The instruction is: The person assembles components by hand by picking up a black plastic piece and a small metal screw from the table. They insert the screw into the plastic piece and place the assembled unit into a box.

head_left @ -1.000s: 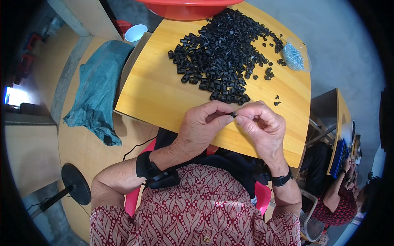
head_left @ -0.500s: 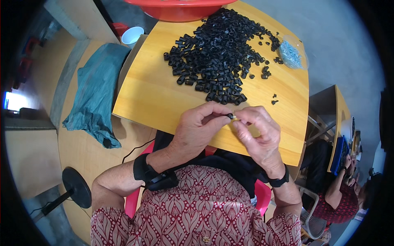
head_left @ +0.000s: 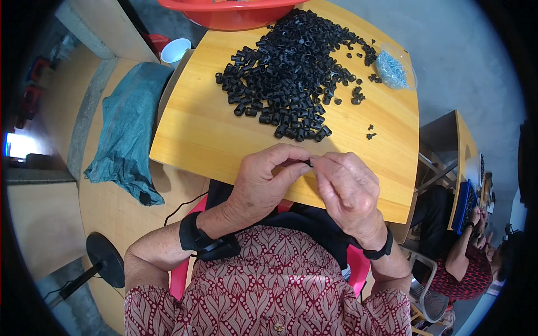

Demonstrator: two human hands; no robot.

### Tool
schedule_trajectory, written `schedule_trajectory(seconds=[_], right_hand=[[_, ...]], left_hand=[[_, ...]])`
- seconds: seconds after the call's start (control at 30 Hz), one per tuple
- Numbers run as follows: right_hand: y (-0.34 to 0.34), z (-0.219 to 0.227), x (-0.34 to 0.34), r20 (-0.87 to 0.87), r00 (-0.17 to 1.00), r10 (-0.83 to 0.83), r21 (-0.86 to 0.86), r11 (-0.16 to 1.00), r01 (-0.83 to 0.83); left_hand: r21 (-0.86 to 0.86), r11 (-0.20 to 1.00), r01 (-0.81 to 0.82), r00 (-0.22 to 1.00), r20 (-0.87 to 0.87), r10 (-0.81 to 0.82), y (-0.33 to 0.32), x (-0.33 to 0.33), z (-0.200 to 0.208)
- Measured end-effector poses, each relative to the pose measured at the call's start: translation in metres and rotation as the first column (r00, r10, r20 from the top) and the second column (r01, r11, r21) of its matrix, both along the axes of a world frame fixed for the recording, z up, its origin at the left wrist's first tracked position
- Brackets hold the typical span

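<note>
Here, a person's left hand [head_left: 259, 180] pinched a small black part [head_left: 307, 163] between thumb and forefinger, the bunched fingertips of the right hand [head_left: 352, 193] at its right end, their own grip impossible to tell; a heap of black pieces [head_left: 288, 75] lay beyond on the yellow table [head_left: 190, 123].
</note>
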State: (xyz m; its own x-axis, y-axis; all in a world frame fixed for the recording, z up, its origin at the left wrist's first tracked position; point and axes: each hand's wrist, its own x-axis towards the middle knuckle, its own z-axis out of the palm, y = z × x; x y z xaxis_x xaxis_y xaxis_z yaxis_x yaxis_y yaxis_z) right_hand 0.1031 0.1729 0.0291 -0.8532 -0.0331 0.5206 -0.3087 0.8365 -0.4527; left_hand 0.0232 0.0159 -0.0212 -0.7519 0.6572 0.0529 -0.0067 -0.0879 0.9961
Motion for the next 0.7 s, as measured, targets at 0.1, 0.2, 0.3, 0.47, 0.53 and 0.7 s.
schedule_trajectory(seconds=[0.1,0.2,0.3,0.47,0.53,0.7], right_hand=[[-0.001,-0.002,0.004,-0.002,1.000,-0.013,-0.008,1.000,0.013],[0.000,-0.002,0.004,-0.006,1.000,-0.023,-0.039,0.999,0.023],[0.004,-0.004,0.002,-0.035,0.999,0.017,0.002,1.000,-0.017],[0.007,-0.005,0.003,-0.049,0.998,0.028,0.058,0.998,-0.026],[0.006,-0.007,0.006,-0.026,0.999,0.018,-0.017,1.000,-0.019],[0.009,-0.013,0.005,-0.056,0.996,0.067,0.129,0.990,-0.059]], left_hand=[[0.024,1.000,0.002,0.999,0.034,-0.003,0.001,0.000,-0.002],[0.014,1.000,0.007,0.997,0.078,-0.009,0.001,0.000,-0.002],[0.006,1.000,0.018,0.995,0.098,-0.019,0.000,0.000,0.000],[-0.007,1.000,0.030,0.991,0.129,-0.029,-0.001,0.000,0.000],[-0.039,0.998,0.054,0.993,0.112,-0.050,-0.001,0.000,0.003],[0.029,0.996,0.083,0.974,0.209,-0.087,-0.001,0.002,0.009]])
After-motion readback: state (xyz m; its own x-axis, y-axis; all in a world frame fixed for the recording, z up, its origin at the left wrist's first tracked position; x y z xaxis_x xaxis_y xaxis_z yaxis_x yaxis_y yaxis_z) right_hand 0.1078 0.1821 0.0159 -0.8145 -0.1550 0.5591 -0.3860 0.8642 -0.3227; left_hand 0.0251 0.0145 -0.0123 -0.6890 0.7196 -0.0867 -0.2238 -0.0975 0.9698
